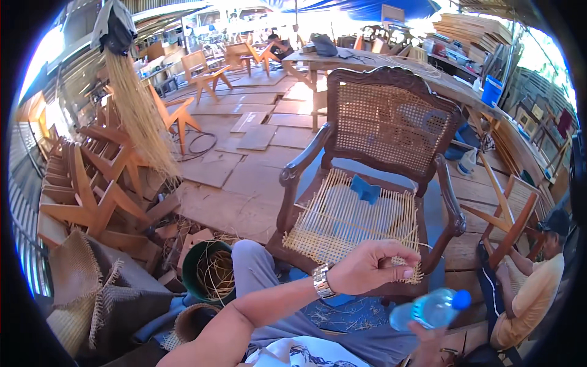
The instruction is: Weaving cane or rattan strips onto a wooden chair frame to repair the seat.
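A carved dark wooden armchair [287, 177] stands before me, with a woven cane backrest [391, 122]. Its seat carries a half-woven cane panel [361, 214], meshed along the front and strung with parallel strands behind. A blue cloth [365, 189] lies on those strands. My left hand [376, 266], with a metal watch [323, 281] on the wrist, is over the seat's front right, fingers curled toward the thumb; whatever is between them is too small to make out. Low on the right, my right hand [428, 342] grips a clear plastic bottle [422, 311] with a blue cap, somewhat blurred.
At my left knee stands a green bucket [205, 272] of cane scraps. Stacked wooden chair frames [92, 196] and rolled cane webbing [79, 275] fill the left, below hanging strands [134, 110]. A seated person [538, 287] is at right. Behind the chair is a long table [391, 64].
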Available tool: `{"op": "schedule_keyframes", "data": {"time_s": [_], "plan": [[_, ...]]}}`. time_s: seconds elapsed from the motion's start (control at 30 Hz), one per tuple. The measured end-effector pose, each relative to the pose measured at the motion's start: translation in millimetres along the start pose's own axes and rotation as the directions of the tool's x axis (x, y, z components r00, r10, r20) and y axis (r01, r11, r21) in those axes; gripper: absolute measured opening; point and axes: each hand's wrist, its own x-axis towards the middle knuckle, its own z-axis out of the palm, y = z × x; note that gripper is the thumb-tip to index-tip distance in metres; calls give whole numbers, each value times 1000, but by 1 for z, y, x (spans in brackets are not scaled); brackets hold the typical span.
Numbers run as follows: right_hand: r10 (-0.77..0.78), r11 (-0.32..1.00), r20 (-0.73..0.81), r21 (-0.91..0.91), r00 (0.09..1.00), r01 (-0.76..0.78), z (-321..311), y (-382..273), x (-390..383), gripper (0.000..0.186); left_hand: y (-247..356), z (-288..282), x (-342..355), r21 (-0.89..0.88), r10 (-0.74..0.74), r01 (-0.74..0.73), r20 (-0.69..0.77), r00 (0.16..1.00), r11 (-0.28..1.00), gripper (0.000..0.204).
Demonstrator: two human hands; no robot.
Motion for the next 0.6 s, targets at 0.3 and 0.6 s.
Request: {"op": "schedule_keyframes", "data": {"time_s": [0.3,0.6], "plan": [[45,964,498,206,866,-168,129,-30,35,81,18,-48,-46,249,106,-132,114,988,960,25],[93,962,678,129,729,-242,150,-9,28,84,9,-73,-78,-8,-21,24,261,965,1000,29]]}}
